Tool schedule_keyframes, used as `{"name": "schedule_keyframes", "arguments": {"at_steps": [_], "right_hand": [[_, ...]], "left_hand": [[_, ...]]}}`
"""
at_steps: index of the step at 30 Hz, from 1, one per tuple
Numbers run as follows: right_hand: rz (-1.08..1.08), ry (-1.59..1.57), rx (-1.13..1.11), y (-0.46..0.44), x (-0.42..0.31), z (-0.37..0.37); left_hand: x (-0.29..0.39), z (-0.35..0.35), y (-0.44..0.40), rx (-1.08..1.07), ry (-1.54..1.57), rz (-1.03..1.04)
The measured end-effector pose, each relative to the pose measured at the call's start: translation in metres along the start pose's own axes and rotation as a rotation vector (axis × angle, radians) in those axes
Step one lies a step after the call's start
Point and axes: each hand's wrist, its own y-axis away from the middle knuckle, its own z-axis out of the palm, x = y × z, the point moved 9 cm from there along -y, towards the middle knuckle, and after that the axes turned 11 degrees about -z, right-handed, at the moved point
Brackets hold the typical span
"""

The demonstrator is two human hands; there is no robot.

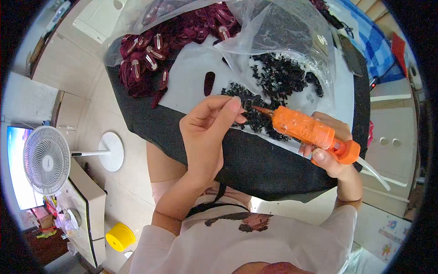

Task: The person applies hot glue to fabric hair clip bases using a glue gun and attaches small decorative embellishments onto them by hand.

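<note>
My right hand [335, 137] is wrapped around an orange hot glue gun [303, 128], with a white glue stick [376, 174] poking out of its back end. The gun's dark nozzle points left, close to the fingertips of my left hand [207, 132]. Thumb and forefinger of that hand are pinched together; whatever lies between them is too small and dark to name. Beneath and behind both hands spreads a pile of small black pieces [278, 77]. A single dark burgundy fabric-covered hair clip [209, 83] lies just beyond my left hand.
A heap of burgundy hair clips [141, 64] covers the table's far left. Clear plastic bags [292, 32] lie over the back. A black cloth [273, 169] hangs over the near edge. On the left stand a white fan [46, 160] and a yellow bucket [120, 236].
</note>
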Motion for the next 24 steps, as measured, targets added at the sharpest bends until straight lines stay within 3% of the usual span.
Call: {"name": "schedule_keyframes", "arguments": {"at_steps": [4, 7, 10, 18, 23, 24], "right_hand": [[-0.017, -0.008, -0.066, 0.003, 0.003, 0.005], [0.175, -0.177, -0.03, 0.013, 0.014, 0.0], [0.351, -0.486, 0.149, 0.027, 0.022, -0.001], [0.246, -0.448, 0.367, 0.015, 0.021, -0.019], [0.46, -0.225, 0.25, 0.021, 0.024, -0.019], [0.377, -0.228, 0.234, 0.013, 0.02, -0.015]], "left_hand": [[0.001, 0.0, 0.001, 0.01, 0.015, -0.009], [0.001, 0.0, 0.001, 0.001, 0.043, -0.004], [-0.001, 0.002, 0.0, -0.014, 0.005, -0.031], [-0.013, 0.017, 0.009, -0.09, 0.004, -0.136], [-0.029, 0.039, 0.02, -0.236, 0.021, -0.284], [-0.033, 0.046, 0.025, -0.279, 0.022, -0.324]]}}
